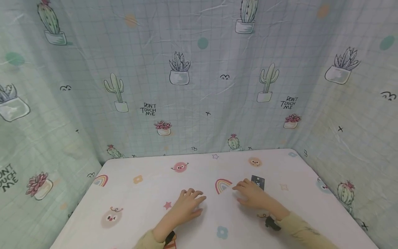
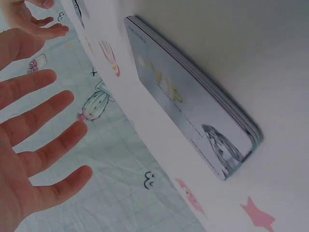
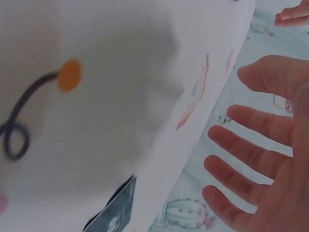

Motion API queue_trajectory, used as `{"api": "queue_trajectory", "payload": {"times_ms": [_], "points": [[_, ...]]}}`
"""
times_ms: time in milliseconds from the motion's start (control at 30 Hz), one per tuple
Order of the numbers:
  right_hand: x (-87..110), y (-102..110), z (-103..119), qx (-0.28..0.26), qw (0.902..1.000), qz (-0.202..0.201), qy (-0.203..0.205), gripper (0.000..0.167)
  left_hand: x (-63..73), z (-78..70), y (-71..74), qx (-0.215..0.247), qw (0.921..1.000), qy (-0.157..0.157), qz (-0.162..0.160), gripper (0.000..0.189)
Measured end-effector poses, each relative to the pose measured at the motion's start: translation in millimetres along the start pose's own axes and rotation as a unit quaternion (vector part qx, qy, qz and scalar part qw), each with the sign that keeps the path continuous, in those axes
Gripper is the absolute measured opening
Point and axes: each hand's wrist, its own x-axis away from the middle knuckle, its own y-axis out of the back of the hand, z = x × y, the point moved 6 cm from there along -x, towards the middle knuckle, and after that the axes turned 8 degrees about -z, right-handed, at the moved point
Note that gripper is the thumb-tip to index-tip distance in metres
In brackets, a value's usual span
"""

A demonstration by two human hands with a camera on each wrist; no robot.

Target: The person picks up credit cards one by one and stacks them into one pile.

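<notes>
My left hand hovers over the white tablecloth with its fingers spread and nothing in them. Near it, in the left wrist view, lies a small stack of silvery cards with gold lettering like "VIP" and a grey figure on the top one. In the head view the left hand and forearm hide that stack. My right hand is also spread and holds nothing; its fingers show relaxed in the right wrist view. Just beyond it lies a dark card, partly covered by the hand, with white marks and a chip.
The tablecloth carries printed rainbows, stars and smiling faces. Curtains with cactus prints rise behind the table and on both sides. A dark strap piece sits at the right wrist.
</notes>
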Motion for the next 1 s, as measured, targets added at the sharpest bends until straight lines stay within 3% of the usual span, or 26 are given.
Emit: {"api": "queue_trajectory", "payload": {"times_ms": [233,400,667,833,1000], "points": [[8.8,10.9,-31.0,0.078,0.9916,-0.012,-0.102,0.04,-21.7,-12.5,-4.5,0.015,0.9996,-0.012,0.018,0.035],[15.4,19.5,-44.7,0.105,0.9825,-0.019,-0.153,0.044,-39.0,-22.4,-8.8,0.014,0.9989,-0.044,0.004,0.033],[20.8,18.5,-67.3,0.099,0.9806,0.015,-0.168,0.044,-66.6,-46.1,-25.6,-0.033,0.9968,-0.072,-0.01,0.028],[21.6,17.5,-80.3,0.096,0.9786,0.057,-0.173,0.045,-80.7,-60.8,-37.8,-0.066,0.9957,-0.066,-0.006,0.028],[20.9,18.4,-89.1,0.115,0.9816,0.071,-0.135,0.043,-98.0,-73.6,-47.3,-0.057,0.9976,-0.04,-0.007,0.026]]}}
